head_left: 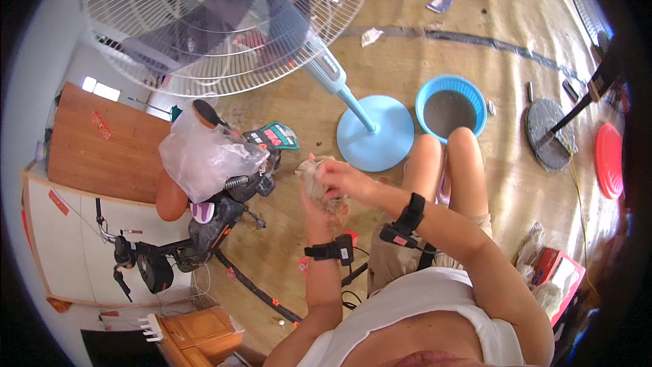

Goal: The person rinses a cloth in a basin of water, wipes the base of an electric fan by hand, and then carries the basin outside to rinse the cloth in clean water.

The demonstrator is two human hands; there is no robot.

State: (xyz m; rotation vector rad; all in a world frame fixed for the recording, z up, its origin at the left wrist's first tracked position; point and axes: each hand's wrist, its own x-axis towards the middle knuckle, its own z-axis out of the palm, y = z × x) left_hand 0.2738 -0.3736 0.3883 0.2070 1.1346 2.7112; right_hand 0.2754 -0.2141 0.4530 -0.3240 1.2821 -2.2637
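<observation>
Before me, my left hand (311, 199) holds a crumpled beige bundle (311, 169) from its near-left side. It looks like cloth, but its exact kind cannot be told. Over its right side, my right hand (349, 179) has bent, slightly blurred fingers. They hide part of the bundle, and whether they pinch it is unclear. A brownish, stringy-looking part (338, 208) shows at the bundle's lower end. Black straps with small boxes are on both my wrists. Beyond my knees stands a blue plastic basin (422, 104) with murky water (450, 112).
A pedestal fan with a blue base (392, 148) stands ahead, its white grille (153, 81) reaching over the upper left. An electric scooter (214, 229) carrying a plastic bag (204, 148) is at left. On the right are another fan's dark base (540, 137) and a red lid-like disc (608, 160).
</observation>
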